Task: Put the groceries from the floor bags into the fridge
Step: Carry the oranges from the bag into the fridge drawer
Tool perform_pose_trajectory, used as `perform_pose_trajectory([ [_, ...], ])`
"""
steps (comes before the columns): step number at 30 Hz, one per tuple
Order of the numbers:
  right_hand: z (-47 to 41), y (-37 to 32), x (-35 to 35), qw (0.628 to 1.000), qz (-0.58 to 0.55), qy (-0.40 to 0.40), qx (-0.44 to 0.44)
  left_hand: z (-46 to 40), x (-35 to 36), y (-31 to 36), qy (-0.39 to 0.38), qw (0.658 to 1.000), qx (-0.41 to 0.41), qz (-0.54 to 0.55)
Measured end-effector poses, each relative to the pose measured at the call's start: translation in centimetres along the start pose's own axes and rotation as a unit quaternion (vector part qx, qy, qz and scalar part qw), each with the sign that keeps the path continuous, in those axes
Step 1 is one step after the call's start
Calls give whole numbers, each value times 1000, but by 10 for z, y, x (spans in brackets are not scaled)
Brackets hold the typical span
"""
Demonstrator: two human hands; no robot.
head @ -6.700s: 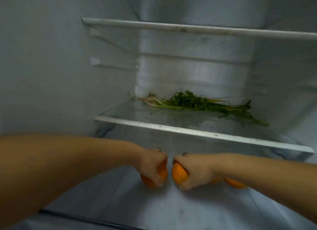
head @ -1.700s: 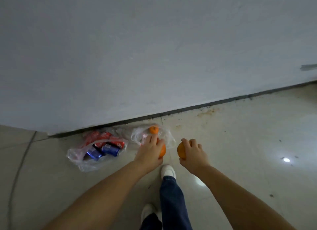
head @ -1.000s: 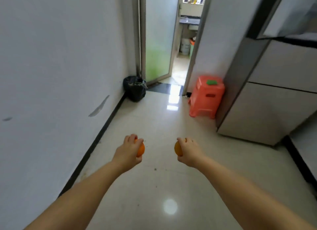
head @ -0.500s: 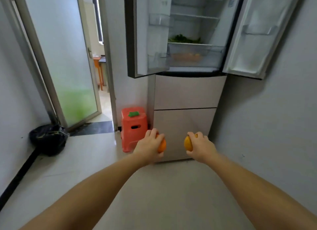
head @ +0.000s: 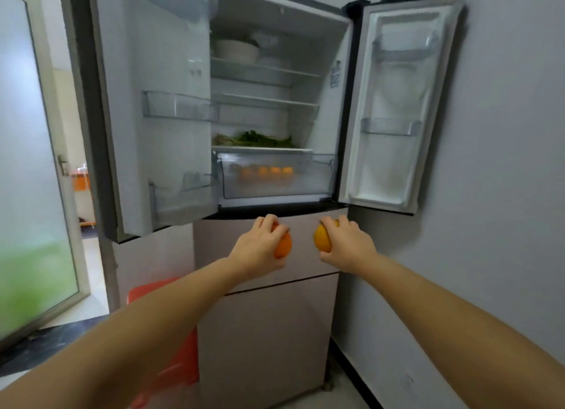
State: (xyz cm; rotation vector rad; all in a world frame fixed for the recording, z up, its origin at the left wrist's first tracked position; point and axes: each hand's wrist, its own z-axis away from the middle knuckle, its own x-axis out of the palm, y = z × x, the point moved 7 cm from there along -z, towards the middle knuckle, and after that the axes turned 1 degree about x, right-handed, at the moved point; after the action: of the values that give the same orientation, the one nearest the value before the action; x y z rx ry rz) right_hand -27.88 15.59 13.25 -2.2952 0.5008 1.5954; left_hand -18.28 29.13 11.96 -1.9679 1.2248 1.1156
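The fridge (head: 305, 26) stands in front of me with both upper doors swung wide. My left hand (head: 258, 246) grips an orange (head: 282, 246), and my right hand (head: 345, 243) grips a second orange (head: 322, 240). Both hands are held out side by side in front of the closed lower drawers, just below the open compartment. Several oranges (head: 264, 172) lie inside the clear crisper drawer (head: 275, 188). Leafy greens (head: 260, 139) lie on the shelf above it. The floor bags are out of view.
A white bowl (head: 237, 50) sits on the top shelf. The left door (head: 159, 103) and right door (head: 397, 103) carry bare bins. A red plastic stool (head: 177, 359) stands low at the left of the fridge. A frosted glass door (head: 27, 164) is at far left, a grey wall at right.
I picked two oranges from the floor bag, turned round and walked to the fridge. Since half a second ago the fridge is much nearer and both hands have risen towards its open compartment.
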Motion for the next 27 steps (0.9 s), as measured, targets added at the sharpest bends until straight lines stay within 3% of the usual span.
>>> perform_pose_trajectory([
  [5, -92, 48, -20, 998, -3, 66, -2, -112, 12, -18, 55, 998, 23, 2],
  [11, -199, 88, 9, 995, 46, 65, -57, -215, 60, -39, 53, 996, 59, -35],
  [23, -446, 118, -31, 964, 7, 176, -202, -416, 39, -140, 190, 977, -58, -78],
  [27, -513, 109, -23, 964, -14, 168, -206, -458, 46, -172, 145, 981, -52, -119],
])
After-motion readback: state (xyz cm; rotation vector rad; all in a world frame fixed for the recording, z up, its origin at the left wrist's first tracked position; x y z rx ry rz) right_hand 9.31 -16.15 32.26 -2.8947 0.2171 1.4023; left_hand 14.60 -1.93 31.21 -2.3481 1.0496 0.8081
